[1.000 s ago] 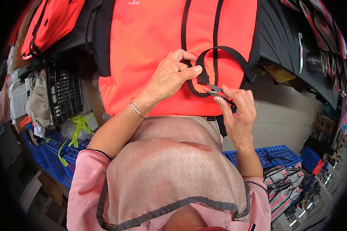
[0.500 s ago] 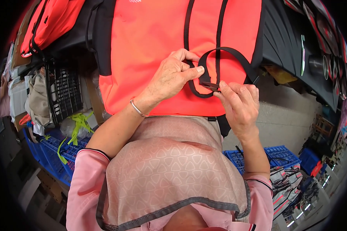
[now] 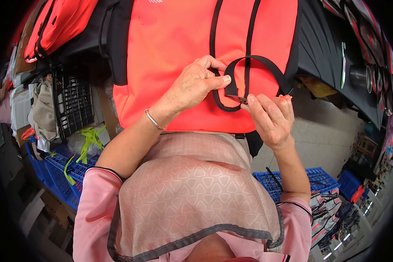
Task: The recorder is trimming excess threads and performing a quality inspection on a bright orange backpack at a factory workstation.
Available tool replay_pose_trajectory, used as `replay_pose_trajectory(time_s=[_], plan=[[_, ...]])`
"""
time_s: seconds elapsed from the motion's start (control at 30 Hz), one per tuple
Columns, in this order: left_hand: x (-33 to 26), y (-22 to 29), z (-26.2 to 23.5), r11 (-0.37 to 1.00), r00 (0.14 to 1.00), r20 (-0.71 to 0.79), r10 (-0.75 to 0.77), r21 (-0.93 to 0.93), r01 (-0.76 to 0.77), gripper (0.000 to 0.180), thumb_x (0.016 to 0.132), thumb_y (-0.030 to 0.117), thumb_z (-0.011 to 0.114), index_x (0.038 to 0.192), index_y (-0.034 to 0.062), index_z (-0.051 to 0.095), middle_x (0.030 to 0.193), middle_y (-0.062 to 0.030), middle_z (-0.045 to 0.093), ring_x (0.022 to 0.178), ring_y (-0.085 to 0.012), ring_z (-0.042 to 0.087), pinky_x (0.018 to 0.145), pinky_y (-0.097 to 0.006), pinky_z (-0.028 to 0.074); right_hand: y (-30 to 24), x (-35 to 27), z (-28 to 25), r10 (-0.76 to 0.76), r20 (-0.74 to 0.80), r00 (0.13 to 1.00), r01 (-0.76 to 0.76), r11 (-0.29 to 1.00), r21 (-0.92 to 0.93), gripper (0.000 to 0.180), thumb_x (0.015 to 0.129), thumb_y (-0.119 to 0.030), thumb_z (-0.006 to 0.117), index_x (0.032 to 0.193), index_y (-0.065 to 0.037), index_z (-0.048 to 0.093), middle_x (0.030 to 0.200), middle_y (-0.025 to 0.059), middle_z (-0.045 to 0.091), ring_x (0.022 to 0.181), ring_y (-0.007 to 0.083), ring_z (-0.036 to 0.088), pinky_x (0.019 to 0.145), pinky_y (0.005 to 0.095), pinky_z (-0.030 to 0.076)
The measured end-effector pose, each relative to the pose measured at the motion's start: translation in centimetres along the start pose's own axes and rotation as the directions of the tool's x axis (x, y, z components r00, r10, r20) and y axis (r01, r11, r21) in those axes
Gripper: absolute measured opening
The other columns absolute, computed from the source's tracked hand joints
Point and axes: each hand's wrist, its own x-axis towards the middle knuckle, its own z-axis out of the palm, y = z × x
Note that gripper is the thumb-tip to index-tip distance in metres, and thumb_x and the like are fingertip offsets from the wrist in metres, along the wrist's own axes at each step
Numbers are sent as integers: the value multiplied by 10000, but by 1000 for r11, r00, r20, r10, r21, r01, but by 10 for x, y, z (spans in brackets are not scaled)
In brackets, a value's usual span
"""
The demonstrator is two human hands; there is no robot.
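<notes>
A bright coral-orange bag [image 3: 170, 56] with black side panels and black piping lies in front of me. My left hand [image 3: 196, 81] rests on it, thumb and forefinger pinching a black webbing strap [image 3: 266, 62] near one end. The strap arches up and over to the right. My right hand [image 3: 270, 118] has its fingers closed around thread snips [image 3: 236, 98], whose slim dark points touch or nearly touch the strap end beside my left thumb. Most of the snips is hidden inside my right hand.
A black-covered table [image 3: 323, 56] carries a toothbrush [image 3: 343, 65] and a metal cup [image 3: 359, 77] on the right. Another coral bag [image 3: 65, 26] lies at far left. Blue plastic crates [image 3: 321, 177] stand low on both sides. A black basket [image 3: 74, 105] is left of the bag.
My right hand has shifted slightly, its fingers turned a little, and more of the snips' metal shows. The bag sits slightly lower and to the right. My left hand keeps its pinch.
</notes>
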Motion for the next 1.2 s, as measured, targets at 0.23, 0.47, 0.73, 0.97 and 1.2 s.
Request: replay_pose_trajectory(time_s=[0.23,0.47,0.73,0.97,1.2], plan=[[1,-1,-1,996,997,0,74,44,-74,317,858,232,724,1036,-15,637,705,-3,597,723,-78,522,692,-255,430,5,8,-7,12,99,995,-22,995,93,274,761,-126,816,1002,-53,706,880,40,682,686,169,550,589,313,413],[2,-2,-4,993,1000,5,19,114,-19,285,868,222,710,1011,-16,647,712,1,593,683,-71,502,643,-263,415,3,8,-16,344,102,933,-359,881,309,353,659,-49,858,976,-20,706,827,88,692,704,217,611,598,326,457],[-2,4,-2,994,1000,10,-2,107,1,318,872,239,706,1044,-15,622,677,5,595,680,-67,499,654,-260,414,-3,13,-12,15,92,996,-17,1000,21,368,702,-198,832,1021,-62,706,871,17,644,653,165,518,551,295,391],[-6,2,8,931,976,-66,206,320,-175,309,867,264,691,784,-33,679,906,-88,671,991,-182,554,887,-337,445,-24,16,-24,372,242,896,-419,888,188,262,739,-149,826,952,-43,714,798,46,658,636,196,571,567,326,468],[-8,-2,13,917,963,-69,260,329,-224,385,860,282,692,580,18,693,1133,-97,635,1080,-267,528,943,-379,435,-45,5,-14,586,235,776,-626,762,168,177,770,-129,814,873,-45,698,773,66,675,665,233,608,590,333,494]])
